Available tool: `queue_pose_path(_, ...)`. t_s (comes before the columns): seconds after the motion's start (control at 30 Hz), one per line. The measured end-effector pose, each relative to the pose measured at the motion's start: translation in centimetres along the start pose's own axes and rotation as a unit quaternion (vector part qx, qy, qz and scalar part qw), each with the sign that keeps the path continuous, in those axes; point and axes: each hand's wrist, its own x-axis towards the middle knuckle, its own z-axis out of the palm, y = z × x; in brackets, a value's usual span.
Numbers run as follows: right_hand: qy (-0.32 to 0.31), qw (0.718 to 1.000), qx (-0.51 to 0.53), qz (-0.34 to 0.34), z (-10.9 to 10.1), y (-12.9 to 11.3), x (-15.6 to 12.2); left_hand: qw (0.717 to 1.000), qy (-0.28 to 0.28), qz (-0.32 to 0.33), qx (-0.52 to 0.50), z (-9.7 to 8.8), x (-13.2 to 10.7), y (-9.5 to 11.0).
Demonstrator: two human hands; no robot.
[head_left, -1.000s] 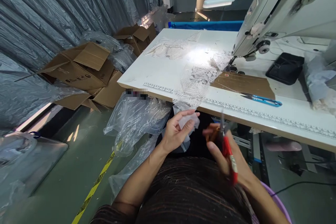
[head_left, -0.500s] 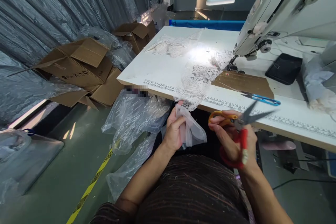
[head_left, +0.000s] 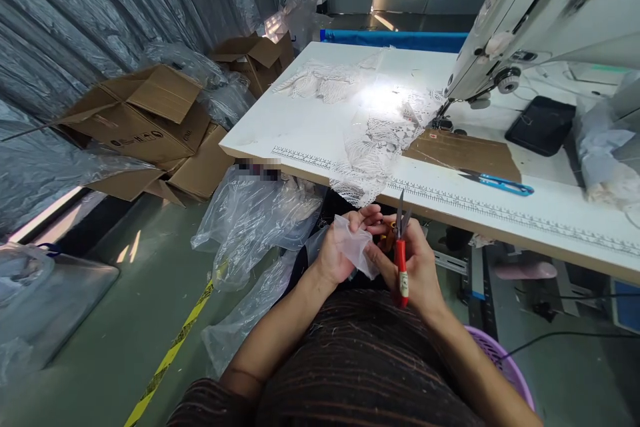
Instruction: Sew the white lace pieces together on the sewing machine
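Note:
My left hand (head_left: 334, 259), palm turned up below the table edge, holds a small piece of sheer white fabric (head_left: 354, 247) that covers part of its palm. A pair of scissors (head_left: 401, 260) with one red and one orange-yellow handle is in my right hand (head_left: 420, 263), its blades pointing up and slightly apart. My right thumb reaches to the fabric's right edge, and the fingertips of both hands meet. White lace (head_left: 373, 150) runs from the sewing machine's needle area over the front edge, just above my hands.
The sewing machine (head_left: 530, 33) stands at the right of the white table (head_left: 295, 123). Blue thread snips (head_left: 505, 183), brown card (head_left: 465, 152) and a black pouch (head_left: 541, 125) lie near it. Plastic bags (head_left: 250, 227) hang at left, beside cardboard boxes (head_left: 150, 113). A purple basket (head_left: 515, 373) sits below.
My right hand has moved left with the scissors to meet my left hand. The blades have swung upright and come closer together. My left hand has turned its palm up under the fabric.

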Motion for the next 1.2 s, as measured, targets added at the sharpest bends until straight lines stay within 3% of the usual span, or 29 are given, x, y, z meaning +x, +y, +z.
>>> queue_pose_path(0.17,0.044,0.999,-0.003,0.005,0.1,-0.5,-0.3,0.999,-0.03,0.003,0.031,0.0,-0.2,0.4)
queue_pose_path(0.37,0.061,0.996,0.022,0.059,-0.2,-0.7,-0.6,0.993,0.061,0.05,0.083,-1.4,-0.9,0.9)
queue_pose_path(0.43,0.077,0.994,0.031,0.067,-0.1,-0.6,-0.6,0.986,0.034,0.097,0.131,-2.4,-1.6,0.3)
queue_pose_path(0.6,0.085,0.993,0.063,0.06,0.3,-0.2,-0.6,0.943,-0.108,0.173,0.262,-4.7,-3.2,-0.9)
queue_pose_path(0.67,0.072,0.993,0.071,0.055,0.4,-0.1,-0.7,0.941,-0.087,0.175,0.275,-4.9,-3.2,-0.9)
queue_pose_path(0.77,0.059,0.996,0.052,0.051,0.4,0.5,-0.8,0.945,0.008,0.188,0.267,-4.1,-2.4,-0.3)
queue_pose_path(0.93,0.026,0.996,0.037,0.076,0.3,1.7,-0.9,0.878,0.097,0.254,0.395,-1.9,-0.9,1.2)
queue_pose_path(1.03,-0.003,0.996,0.053,0.074,0.2,1.9,-0.8,0.854,0.075,0.26,0.445,-1.1,-0.3,1.7)
queue_pose_path(1.2,0.027,0.993,0.094,0.069,0.6,1.5,0.0,0.813,0.03,0.282,0.509,-1.3,-0.2,2.2)
